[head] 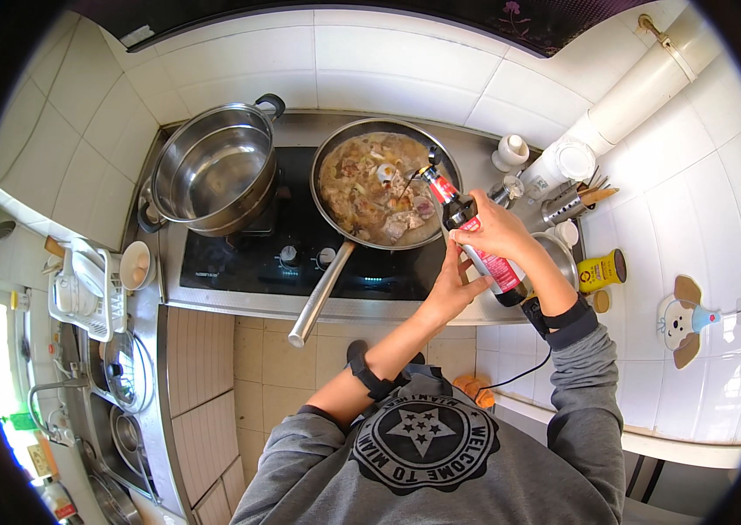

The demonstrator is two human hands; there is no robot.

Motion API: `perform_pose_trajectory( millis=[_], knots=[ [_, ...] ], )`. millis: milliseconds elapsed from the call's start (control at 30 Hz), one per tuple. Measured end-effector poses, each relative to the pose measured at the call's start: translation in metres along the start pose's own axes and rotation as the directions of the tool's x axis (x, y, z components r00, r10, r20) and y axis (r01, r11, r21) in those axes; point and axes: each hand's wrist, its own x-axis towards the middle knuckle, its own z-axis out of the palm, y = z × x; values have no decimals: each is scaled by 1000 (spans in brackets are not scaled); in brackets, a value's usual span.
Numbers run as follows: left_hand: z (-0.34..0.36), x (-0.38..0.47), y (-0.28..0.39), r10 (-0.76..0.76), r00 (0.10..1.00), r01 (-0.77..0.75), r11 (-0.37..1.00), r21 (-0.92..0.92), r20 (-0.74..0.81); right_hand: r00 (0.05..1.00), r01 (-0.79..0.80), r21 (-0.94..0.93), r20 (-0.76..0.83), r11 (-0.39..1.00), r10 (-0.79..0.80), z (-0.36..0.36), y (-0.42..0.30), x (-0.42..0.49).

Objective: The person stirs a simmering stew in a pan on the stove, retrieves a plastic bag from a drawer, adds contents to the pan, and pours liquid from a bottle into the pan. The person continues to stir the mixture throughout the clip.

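Observation:
A dark glass sauce bottle [500,268] with a red and white label is tilted over the frying pan [336,230], its neck above the pan's right side. My right hand [502,230] grips the bottle around its upper body. Lower down, my left hand [457,285] holds it from the left side, fingers and thumb against the label. A thin dark stream runs from the mouth into the pan. Pieces of meat in brownish liquid [360,177] fill the pan. Its long metal handle [323,295] points toward me. The bottle's open cap [435,155] shows beside the mouth.
On the left burner stands a large steel pot [213,174]. Two knobs [288,256] face the front of the black cooktop [213,269]. A yellow-labelled jar [600,270], a steel bowl [557,259] and a utensil holder [562,211] crowd the right. A bowl of eggs [138,266] sits left.

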Motion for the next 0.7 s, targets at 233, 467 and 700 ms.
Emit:
perform_pose_trajectory(
  millis=[233, 467, 700],
  knots=[
    [-2, -2, 1, 16, 1000, -16, 999, 41, -3, 999, 16, 34, -36, 999, -15, 1, 2, -3],
    [2, -8, 3, 56, 997, -53, 997, 48, -56, 969, 124, 241, -238, 963, -65, -1, 3, -24],
    [12, 12, 62, 591, 803, -410, 641, 649, -77, 812, 279, 238, -576, 930, -96, -10, 11, -66]
  ],
)
